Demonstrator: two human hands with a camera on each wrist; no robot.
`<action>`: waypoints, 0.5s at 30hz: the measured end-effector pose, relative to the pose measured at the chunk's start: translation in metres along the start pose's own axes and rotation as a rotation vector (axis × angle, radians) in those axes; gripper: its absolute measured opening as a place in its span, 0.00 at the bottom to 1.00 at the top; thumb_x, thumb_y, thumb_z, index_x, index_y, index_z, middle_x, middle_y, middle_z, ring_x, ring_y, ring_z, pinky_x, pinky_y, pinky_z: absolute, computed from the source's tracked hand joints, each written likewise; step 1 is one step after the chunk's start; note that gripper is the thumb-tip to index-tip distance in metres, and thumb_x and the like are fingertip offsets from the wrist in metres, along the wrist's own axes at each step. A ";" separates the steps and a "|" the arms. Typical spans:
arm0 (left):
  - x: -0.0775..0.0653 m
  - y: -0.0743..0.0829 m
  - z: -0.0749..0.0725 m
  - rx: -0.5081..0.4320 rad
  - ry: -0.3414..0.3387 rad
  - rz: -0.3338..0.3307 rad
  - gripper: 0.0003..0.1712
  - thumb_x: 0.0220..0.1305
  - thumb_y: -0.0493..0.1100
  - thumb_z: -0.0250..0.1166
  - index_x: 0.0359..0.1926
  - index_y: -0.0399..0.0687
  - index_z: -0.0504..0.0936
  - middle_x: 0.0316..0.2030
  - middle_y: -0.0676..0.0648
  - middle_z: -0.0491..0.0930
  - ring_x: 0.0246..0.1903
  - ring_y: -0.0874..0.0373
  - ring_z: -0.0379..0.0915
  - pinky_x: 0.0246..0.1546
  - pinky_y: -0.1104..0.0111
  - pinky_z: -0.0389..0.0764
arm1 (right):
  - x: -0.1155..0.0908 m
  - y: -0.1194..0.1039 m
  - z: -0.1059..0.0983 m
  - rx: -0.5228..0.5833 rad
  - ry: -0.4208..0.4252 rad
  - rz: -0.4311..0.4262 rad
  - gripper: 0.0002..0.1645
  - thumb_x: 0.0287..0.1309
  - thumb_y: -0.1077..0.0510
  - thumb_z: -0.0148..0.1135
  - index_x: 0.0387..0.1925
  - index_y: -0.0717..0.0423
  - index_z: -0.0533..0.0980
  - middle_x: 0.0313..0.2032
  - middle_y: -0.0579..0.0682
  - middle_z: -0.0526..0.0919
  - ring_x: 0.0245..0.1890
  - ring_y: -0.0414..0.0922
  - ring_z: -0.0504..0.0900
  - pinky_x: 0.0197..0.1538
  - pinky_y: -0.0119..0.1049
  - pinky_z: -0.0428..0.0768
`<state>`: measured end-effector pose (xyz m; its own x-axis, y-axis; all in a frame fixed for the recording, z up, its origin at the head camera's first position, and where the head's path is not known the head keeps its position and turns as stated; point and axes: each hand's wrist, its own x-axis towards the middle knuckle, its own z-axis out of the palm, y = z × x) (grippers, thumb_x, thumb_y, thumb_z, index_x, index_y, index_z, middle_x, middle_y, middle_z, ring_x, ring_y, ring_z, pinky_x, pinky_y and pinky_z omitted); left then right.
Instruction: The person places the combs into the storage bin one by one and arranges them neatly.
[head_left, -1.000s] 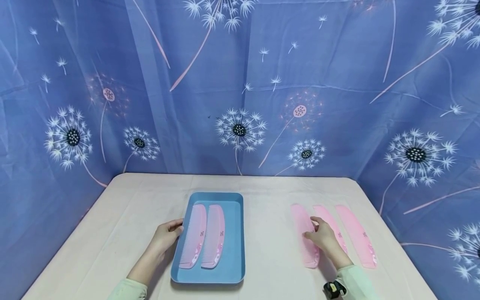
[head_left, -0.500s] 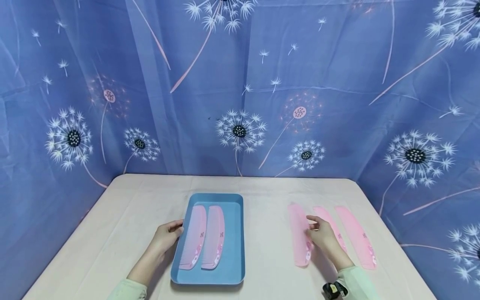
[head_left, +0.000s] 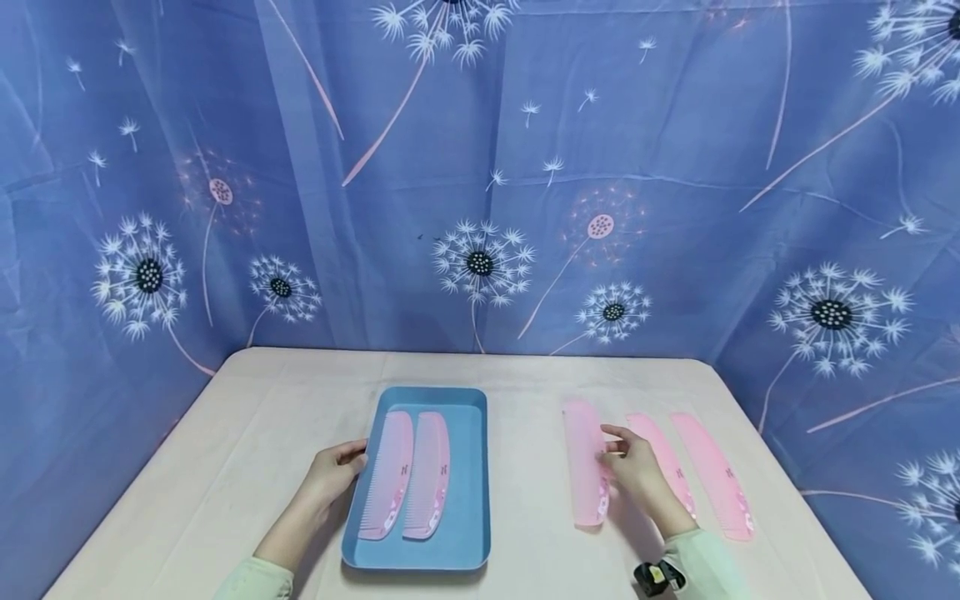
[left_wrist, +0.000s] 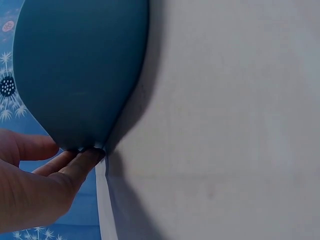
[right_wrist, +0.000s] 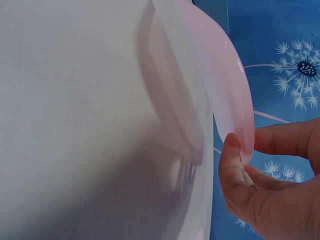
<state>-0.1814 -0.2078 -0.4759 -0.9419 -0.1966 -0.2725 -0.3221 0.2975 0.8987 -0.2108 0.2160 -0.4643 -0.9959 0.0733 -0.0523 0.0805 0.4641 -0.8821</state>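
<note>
In the head view my left hand [head_left: 330, 479] grips the left side of a blue rectangular tray [head_left: 467, 508]. The left wrist view has thumb and fingers pinching the tray's wall [left_wrist: 82, 75]. Two pink combs lie side by side inside, the left one [head_left: 390, 475] and the right one [head_left: 429, 475], teeth facing left. To the tray's right, my right hand [head_left: 636, 467] pinches a third pink comb [head_left: 582, 467] by its curved back. The right wrist view shows this comb [right_wrist: 227, 75] raised over the table, its shadow beneath, between thumb and fingers.
Right of my right hand, two more pink combs lie on the table, one [head_left: 660, 450] partly behind the hand and another [head_left: 712, 475] farther right. A pale cloth covers the table [head_left: 525, 533]. Blue dandelion-print curtains [head_left: 525, 167] enclose the back and sides.
My right hand has lifted the nearest comb from the row and moved it left, toward the tray. My left hand and the tray have stayed in place.
</note>
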 end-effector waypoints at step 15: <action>0.001 -0.002 -0.001 0.014 0.000 0.031 0.22 0.70 0.32 0.50 0.62 0.28 0.69 0.62 0.27 0.66 0.63 0.34 0.61 0.61 0.48 0.69 | 0.001 -0.017 0.015 0.112 0.012 -0.023 0.31 0.51 0.74 0.62 0.60 0.70 0.69 0.36 0.59 0.80 0.31 0.39 0.77 0.32 0.24 0.77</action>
<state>-0.1814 -0.2091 -0.4778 -0.9516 -0.1867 -0.2443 -0.2937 0.3170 0.9018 -0.2136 0.1952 -0.4560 -0.9969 0.0743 -0.0262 0.0515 0.3641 -0.9299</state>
